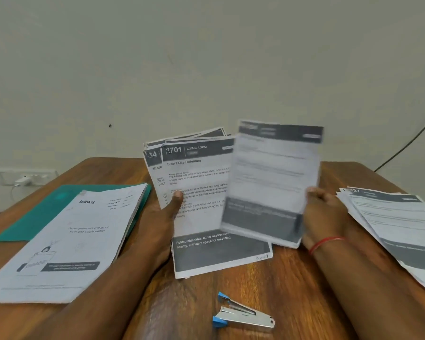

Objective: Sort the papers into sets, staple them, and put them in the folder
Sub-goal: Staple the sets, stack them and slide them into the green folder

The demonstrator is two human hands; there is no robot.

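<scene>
Wooden table (287, 278), set against a plain wall.
Left side: white "blinkit" printout (66, 241), flat, lying over a green folder (42, 212); the folder shows only at its far and left edges.
Right edge: loose pile of printed papers (398, 224), fanned, flat on the table.
Centre: fanned stack of papers (199, 192) held upright, top sheet headed "Side Table Unfolding". Cannot tell whether its lower edge touches the table.
Left grip (165, 217): holds this stack, thumb across the front.
Right grip (322, 207): pinches the right edge of a single sheet (270, 182), blurred, overlapping the stack's right side.
Red thread (325, 242) on the right wrist.
Near edge, between the forearms: stapler (243, 315), metal with blue ends, lying apart from all papers.
</scene>
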